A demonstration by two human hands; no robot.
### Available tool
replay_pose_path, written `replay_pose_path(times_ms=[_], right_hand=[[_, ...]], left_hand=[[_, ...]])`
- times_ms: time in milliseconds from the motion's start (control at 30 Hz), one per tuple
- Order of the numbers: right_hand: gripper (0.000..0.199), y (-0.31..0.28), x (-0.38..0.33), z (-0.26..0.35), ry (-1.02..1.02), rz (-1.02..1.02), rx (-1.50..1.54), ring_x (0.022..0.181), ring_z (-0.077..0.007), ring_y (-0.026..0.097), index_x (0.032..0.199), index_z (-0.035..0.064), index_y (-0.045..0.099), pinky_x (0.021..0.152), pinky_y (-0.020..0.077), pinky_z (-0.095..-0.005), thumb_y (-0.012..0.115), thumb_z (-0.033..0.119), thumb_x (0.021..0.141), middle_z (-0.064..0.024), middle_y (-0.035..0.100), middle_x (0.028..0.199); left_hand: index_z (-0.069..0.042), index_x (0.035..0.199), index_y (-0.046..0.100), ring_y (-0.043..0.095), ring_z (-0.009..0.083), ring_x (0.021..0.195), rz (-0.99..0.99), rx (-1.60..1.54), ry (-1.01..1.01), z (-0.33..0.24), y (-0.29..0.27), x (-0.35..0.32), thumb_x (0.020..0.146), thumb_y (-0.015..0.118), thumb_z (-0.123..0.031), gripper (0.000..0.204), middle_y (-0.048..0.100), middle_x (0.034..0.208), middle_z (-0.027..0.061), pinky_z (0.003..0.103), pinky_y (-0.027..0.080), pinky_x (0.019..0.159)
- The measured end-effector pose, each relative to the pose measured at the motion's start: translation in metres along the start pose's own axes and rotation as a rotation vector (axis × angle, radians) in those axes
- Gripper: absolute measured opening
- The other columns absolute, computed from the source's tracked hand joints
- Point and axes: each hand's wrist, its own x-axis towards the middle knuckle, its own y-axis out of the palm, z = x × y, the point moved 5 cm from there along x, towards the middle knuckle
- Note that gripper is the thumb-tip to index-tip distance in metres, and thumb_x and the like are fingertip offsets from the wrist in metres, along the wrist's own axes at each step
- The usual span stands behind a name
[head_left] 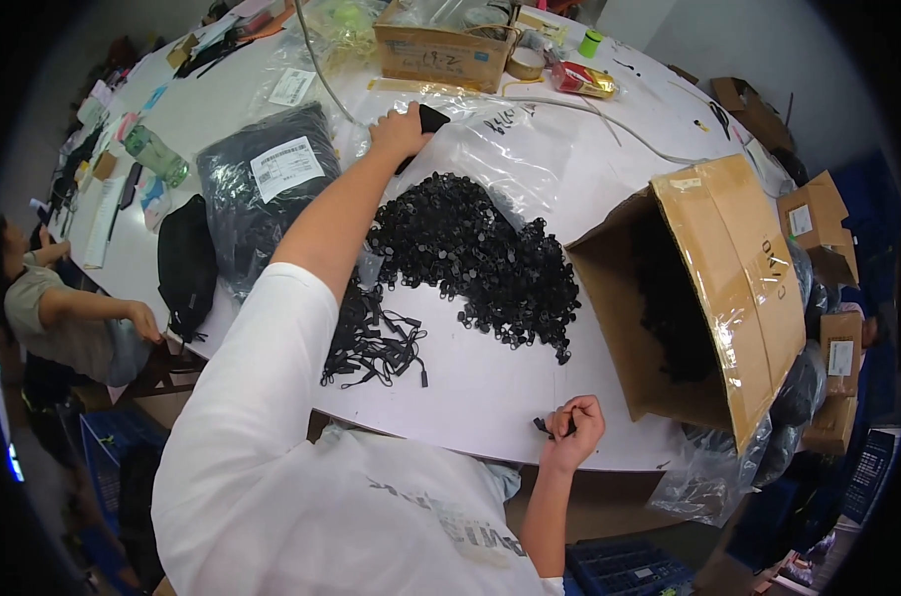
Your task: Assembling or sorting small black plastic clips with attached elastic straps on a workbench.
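My left hand (398,134) reaches across the table, its fingers closed round a flat black object (432,120) shaped like a phone. Just below it lies a large heap of small black pieces with round tabs and rings (480,253). A smaller pile of black looped cord pulls (376,348) sits under my left arm, partly hidden by it. Near the table's front edge, my right hand (574,434) is curled round a small black piece (543,425) that pokes out beside the fingers; its exact kind is hidden.
An open cardboard box (733,288) lies on its side at the right, dark contents inside. A clear plastic bag (500,149) spreads behind the heap. Left are a stuffed black bag (262,189) with a label and a bottle (154,151). Another person (73,308) sits far left.
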Motion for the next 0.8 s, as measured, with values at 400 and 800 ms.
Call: replay_pose_path(times_ms=[400, 800], right_hand=[[0.009, 0.033, -0.007, -0.009, 0.094, 0.244, -0.382, 0.052, -0.0028, 0.034, 0.083, 0.0026, 0.054, 0.048, 0.0269, -0.0191, 0.052, 0.006, 0.091, 0.0047, 0.042, 0.061], [0.016, 0.071, 0.002, -0.02, -0.11, 0.283, -0.517, 0.054, -0.0019, 0.038, 0.092, -0.0005, 0.068, 0.049, 0.0288, -0.0187, 0.058, 0.011, 0.091, 0.0062, 0.045, 0.059]], left_hand=[[-0.007, 0.095, 0.057, 0.065, 0.0303, 0.075, 0.341, -0.04, 0.67, -0.095, -0.045, -0.263, 0.073, 0.072, -0.037, 0.04, 0.063, 0.08, 0.0119, 0.043, 0.051, 0.06], [-0.009, 0.088, 0.064, 0.066, 0.0266, 0.073, 0.308, -0.07, 0.591, -0.076, 0.01, -0.302, 0.078, 0.057, -0.015, 0.013, 0.064, 0.075, 0.0105, 0.041, 0.052, 0.059]])
